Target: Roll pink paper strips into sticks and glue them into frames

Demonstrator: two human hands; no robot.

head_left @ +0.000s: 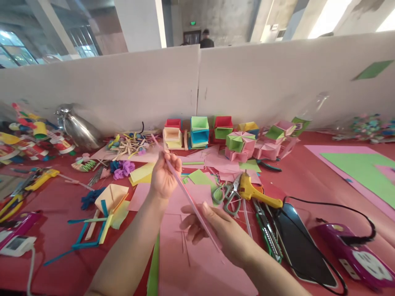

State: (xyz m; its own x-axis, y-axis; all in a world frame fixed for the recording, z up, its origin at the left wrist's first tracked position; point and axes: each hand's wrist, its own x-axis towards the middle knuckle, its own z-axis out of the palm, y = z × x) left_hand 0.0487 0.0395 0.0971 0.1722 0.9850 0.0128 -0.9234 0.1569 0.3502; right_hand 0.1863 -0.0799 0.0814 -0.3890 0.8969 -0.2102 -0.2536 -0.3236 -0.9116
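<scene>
A long, narrow pink paper strip (184, 187) runs slantwise between my two hands, above the pink sheets. My left hand (163, 177) is closed on its upper part, fingers curled and the far end sticking out beyond them. Lower down, my right hand (220, 230) pinches the strip between thumb and fingers, with its near end passing beside the palm. Beneath the hands lies a large pink paper sheet (197, 271) with a few thin offcuts on it. Grey-green scissors (233, 196) and a yellow glue gun (257, 192) rest just beyond my right hand.
Folded paper boxes (199, 133) and pink-green paper shapes (240, 144) line the back, before a white partition (123, 88). At right are a cutter (268, 230), a phone (302, 242) and a purple power strip (354, 250) with a black cord. A metal jug (77, 127) stands left.
</scene>
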